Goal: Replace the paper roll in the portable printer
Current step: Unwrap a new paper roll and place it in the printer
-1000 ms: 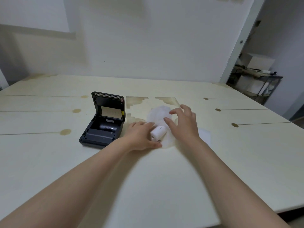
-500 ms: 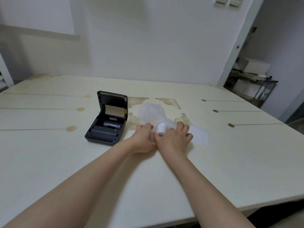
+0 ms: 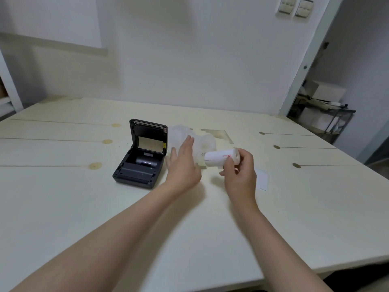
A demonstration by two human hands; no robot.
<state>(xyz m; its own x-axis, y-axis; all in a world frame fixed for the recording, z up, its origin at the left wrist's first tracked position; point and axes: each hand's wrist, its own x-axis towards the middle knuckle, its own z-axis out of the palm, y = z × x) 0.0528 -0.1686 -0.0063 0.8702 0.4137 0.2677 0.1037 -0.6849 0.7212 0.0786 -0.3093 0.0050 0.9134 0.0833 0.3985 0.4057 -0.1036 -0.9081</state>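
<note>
Head view shows, nearest, the right hand (image 3: 240, 173) gripping the paper roll (image 3: 221, 158) at its right end, lifted above the table (image 3: 84, 207). The roll looks light and a little slippery, and I judge its outer layer can unwind or dent, so holding it by both ends seems safer. The left hand (image 3: 182, 165) is spread flat, holding nothing, between the roll and the printer (image 3: 140, 163). A white card (image 3: 262, 179) lies beside the right hand. Farther, the printer lid stands up; its bay holds only a grey roller. Behind lies a crumpled plastic wrapper (image 3: 202, 140).
</note>
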